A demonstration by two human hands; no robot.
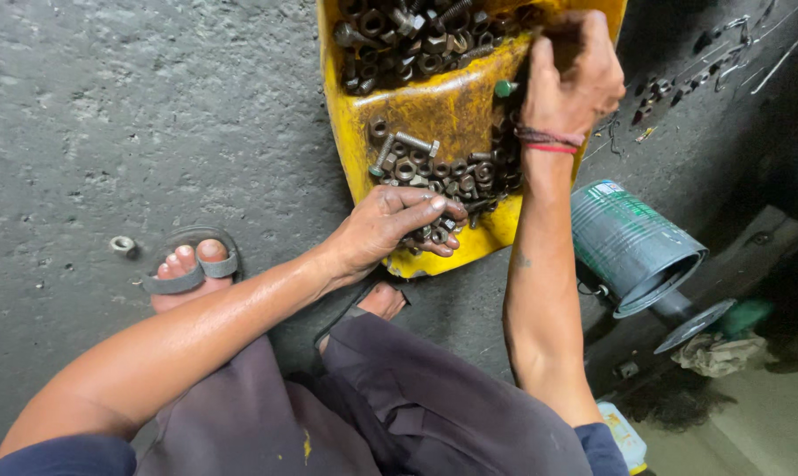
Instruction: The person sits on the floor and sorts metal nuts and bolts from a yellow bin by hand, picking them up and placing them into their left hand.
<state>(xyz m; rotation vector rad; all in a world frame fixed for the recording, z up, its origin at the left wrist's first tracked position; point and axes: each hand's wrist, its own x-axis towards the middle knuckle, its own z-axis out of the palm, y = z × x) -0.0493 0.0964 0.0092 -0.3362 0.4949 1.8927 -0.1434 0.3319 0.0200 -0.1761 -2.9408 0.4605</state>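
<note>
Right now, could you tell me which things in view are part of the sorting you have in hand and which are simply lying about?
In hand:
- yellow tray
- nuts and bolts heaped in it
- left hand picking among them
- right hand at the tray's far side

Lying about:
- loose nut on the floor
- green tin can on its side
- crumpled rag

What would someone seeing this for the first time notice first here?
The bright yellow tray at top centre stands out against the grey floor, heaped with dark nuts and bolts. Both bare hands are in it: the left hand at the near end of the tray, the right hand further up by its right edge. A green tin can lies on its side to the right.
</note>
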